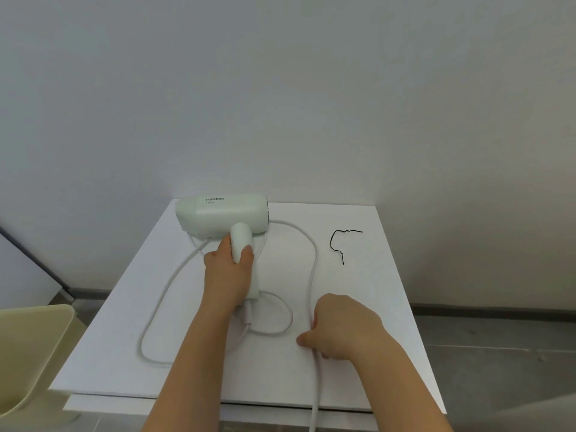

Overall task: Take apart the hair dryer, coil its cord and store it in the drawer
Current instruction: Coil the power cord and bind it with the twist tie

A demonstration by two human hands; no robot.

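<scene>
Right hand [343, 328] grips the white round cord [312, 266], likely gathering slack for coiling; left hand [227, 277] clasps the pale-green plastic hair dryer [221, 215] by its handle, steadying it.

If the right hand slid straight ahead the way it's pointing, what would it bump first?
Probably the cord, where it loops on the table just beyond the right hand, though depth is unclear.

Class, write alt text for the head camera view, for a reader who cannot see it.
A person's left hand grips the handle of a pale green hair dryer on a white table, while the right hand holds its white cord near the front edge. The cord lies in loose loops; a bent black wire tie lies apart, to the right.
</scene>
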